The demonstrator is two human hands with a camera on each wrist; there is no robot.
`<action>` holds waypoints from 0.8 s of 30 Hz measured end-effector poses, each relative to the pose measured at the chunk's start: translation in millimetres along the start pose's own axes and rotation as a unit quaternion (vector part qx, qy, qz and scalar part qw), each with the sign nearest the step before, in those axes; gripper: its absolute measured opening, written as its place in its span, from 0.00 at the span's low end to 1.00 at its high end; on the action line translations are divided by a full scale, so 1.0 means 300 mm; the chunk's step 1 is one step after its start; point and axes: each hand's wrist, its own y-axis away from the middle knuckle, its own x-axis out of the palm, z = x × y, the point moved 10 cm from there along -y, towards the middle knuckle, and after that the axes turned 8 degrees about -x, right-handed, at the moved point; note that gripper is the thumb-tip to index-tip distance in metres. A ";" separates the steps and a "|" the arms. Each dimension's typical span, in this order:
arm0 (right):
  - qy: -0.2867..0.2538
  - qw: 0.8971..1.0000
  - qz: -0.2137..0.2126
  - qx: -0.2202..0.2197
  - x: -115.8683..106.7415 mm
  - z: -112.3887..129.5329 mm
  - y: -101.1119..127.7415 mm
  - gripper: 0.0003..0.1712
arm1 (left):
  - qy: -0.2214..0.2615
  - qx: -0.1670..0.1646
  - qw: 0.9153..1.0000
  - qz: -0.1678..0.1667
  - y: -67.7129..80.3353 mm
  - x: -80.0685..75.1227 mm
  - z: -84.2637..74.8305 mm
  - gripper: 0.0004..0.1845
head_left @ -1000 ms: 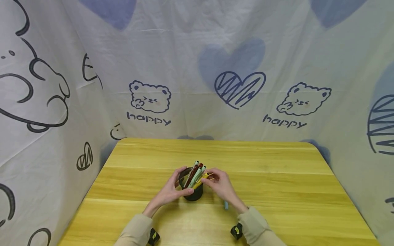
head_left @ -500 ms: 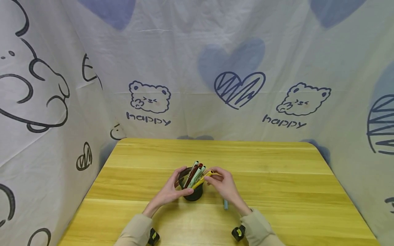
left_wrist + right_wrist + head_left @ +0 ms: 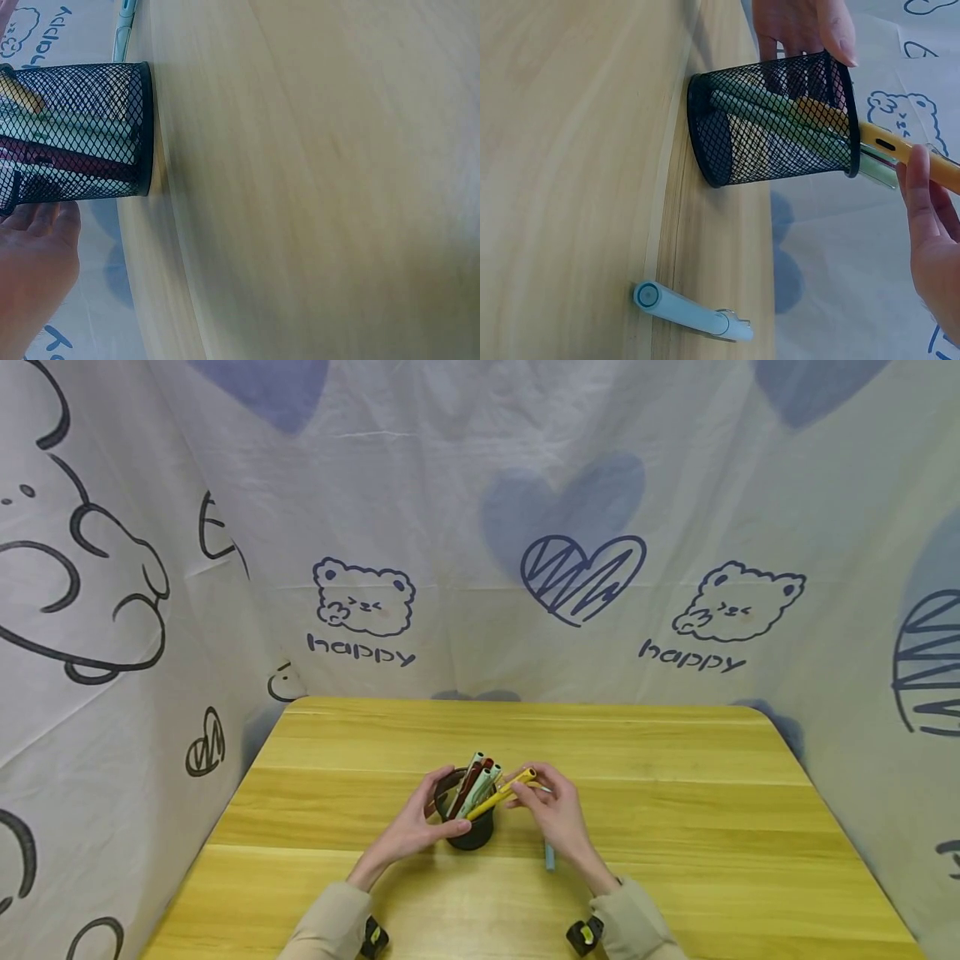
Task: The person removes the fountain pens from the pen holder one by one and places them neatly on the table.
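While a light-blue pen (image 3: 550, 857) lies on the wood surface (image 3: 675, 810) near the right hand (image 3: 553, 814), that grip pinches a yellow pen (image 3: 501, 793) slanting from the black mesh cup (image 3: 467, 827); left hand (image 3: 415, 822) wraps the cup.

Beige sleeves (image 3: 330, 918) (black wrist cameras (image 3: 372, 937))

**A makeshift recording booth**

A wooden desk (image 3: 675, 793) stands walled on three sides by hung white cloth (image 3: 450, 485) printed with bears, hearts and "happy". The creased fabric backdrop and plain surface suggest a staged setup, not a lived-in room.
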 end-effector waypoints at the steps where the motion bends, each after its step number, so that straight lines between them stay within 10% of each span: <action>1: -0.008 1.000 0.000 -0.006 0.000 0.005 0.001 0.18 | -0.001 0.000 1.000 -0.001 0.000 0.000 -0.001 0.49; 24: -0.093 0.991 -0.089 -0.029 -0.090 0.029 0.021 0.15 | -0.008 0.005 1.000 0.005 0.006 0.002 -0.008 0.50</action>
